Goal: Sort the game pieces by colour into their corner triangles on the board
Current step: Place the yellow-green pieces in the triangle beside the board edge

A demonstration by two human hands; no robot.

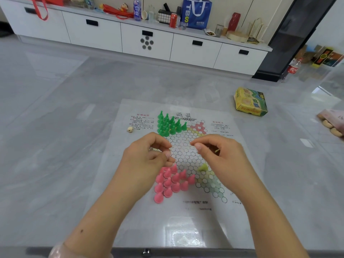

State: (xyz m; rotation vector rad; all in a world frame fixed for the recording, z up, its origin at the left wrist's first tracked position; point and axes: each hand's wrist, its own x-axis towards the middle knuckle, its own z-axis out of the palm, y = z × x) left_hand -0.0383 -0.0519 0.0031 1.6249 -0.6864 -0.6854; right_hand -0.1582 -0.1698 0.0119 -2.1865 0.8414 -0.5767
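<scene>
Green cone pieces (170, 124) and pink cone pieces (172, 181) sit sorted on paper board (219, 216). Our left hand (149, 155), fingers curled, contents unclear; right hand (217, 151) pinches small yellowish bit, above lone yellow-green cone (203, 167) just beside lower-right triangle. Next, we judge: seat cone there.

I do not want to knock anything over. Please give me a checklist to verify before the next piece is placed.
1. Green pieces grouped upright in the far left corner: ok.
2. Pink pieces grouped in the near left corner: ok.
3. Yellow-green piece standing upright: not ok, it looks tilted beside the right hand.
4. What the right hand holds: cannot tell, only a small yellowish bit shows.
5. Left hand free: cannot tell, its fingers are curled.
6. Board lying flat on the table: ok.
</scene>
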